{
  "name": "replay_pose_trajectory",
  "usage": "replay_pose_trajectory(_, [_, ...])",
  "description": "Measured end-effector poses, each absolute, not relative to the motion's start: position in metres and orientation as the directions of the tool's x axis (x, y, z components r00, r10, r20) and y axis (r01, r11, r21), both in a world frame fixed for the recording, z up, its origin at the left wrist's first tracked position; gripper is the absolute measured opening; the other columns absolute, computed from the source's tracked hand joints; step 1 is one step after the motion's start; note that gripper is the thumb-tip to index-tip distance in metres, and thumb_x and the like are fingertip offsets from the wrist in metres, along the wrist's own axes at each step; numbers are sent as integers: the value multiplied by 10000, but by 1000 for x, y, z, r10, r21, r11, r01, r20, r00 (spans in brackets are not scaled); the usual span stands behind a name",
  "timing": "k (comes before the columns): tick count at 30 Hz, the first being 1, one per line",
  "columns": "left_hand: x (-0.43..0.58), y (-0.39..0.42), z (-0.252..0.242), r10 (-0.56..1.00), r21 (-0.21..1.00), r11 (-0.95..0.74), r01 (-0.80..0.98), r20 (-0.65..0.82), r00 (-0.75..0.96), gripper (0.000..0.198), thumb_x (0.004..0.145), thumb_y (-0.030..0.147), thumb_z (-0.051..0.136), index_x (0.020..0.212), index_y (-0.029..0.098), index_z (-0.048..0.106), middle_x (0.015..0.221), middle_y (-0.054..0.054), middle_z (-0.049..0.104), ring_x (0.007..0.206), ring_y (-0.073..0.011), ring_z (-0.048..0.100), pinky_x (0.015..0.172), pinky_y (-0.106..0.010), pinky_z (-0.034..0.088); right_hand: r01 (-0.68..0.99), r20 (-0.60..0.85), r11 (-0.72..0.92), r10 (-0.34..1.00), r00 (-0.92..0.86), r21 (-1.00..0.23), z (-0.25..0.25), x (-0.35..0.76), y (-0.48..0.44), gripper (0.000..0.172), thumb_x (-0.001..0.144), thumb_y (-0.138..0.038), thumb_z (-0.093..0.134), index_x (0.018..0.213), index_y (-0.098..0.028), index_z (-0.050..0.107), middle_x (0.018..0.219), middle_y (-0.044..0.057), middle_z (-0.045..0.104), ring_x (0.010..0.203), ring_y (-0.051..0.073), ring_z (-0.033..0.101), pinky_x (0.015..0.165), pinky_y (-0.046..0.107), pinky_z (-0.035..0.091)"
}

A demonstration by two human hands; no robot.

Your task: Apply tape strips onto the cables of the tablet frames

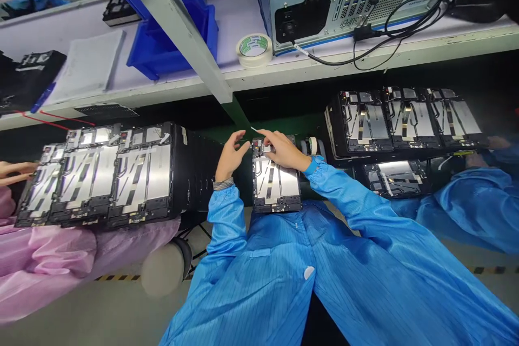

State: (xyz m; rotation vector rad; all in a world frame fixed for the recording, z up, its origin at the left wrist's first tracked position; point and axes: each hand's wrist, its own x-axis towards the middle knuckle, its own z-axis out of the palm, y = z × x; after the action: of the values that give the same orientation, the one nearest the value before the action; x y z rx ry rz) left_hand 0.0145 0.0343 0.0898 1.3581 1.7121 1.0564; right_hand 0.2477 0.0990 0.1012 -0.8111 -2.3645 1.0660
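An opened tablet-like device (277, 181) with a silver plate and black strips lies before me on the dark bench. My right hand (284, 150) rests on its far end, fingers bent and pressing near the top edge, with a thin white strip (253, 130) sticking up from the fingertips. My left hand (230, 155) hovers just left of the device, fingers spread apart and holding nothing. Both arms wear blue sleeves.
A stack of the same devices (97, 175) stands at left, another stack (405, 119) at right with one lower (395, 178). A tape roll (312, 145) sits behind the device. The shelf above holds a white tape roll (253, 48), blue bins (170, 38) and a computer case (344, 0). Co-workers' sleeves (60, 259) flank me.
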Motion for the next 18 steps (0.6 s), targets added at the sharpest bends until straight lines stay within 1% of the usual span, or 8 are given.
replay_pose_trajectory(2, [15,17,72,969,940,137,311,-61,-241,502,892,396,710,1372,273,631,1489,-99,627,1433,-288,554,1184,-461,459,312,121,544,618,-777,-779,97,234,105,697,890,-79,587,1556,-213,432,1080,64,651,1029,257,555,986,414,441])
replay_pose_trajectory(6, [27,-3,46,953,972,154,179,-99,-286,524,885,398,730,1382,281,612,1526,-106,597,1466,-293,528,1196,-467,451,299,97,530,595,-798,-794,93,220,114,567,914,-46,522,1464,-183,512,930,29,640,959,236,557,951,375,423])
replay_pose_trajectory(10, [40,-4,37,947,981,139,133,-93,-306,515,897,384,722,1383,258,608,1513,-115,600,1456,-285,534,1193,-443,451,273,142,589,561,-816,-761,95,214,119,510,949,-77,482,1446,-189,508,946,37,630,959,241,549,937,369,419])
replay_pose_trajectory(14, [45,3,36,944,980,153,127,-107,-311,471,896,363,708,1348,256,630,1478,-96,625,1421,-275,558,1181,-419,458,283,130,633,525,-841,-720,94,213,122,521,956,-89,457,1467,-188,487,973,56,630,967,257,547,940,388,423])
replay_pose_trajectory(18, [47,9,35,937,977,178,112,-134,-324,431,897,372,698,1306,245,645,1428,-96,655,1375,-270,585,1163,-414,467,276,140,626,532,-835,-729,87,217,122,533,937,-85,477,1460,-186,487,969,54,636,949,258,549,934,392,431])
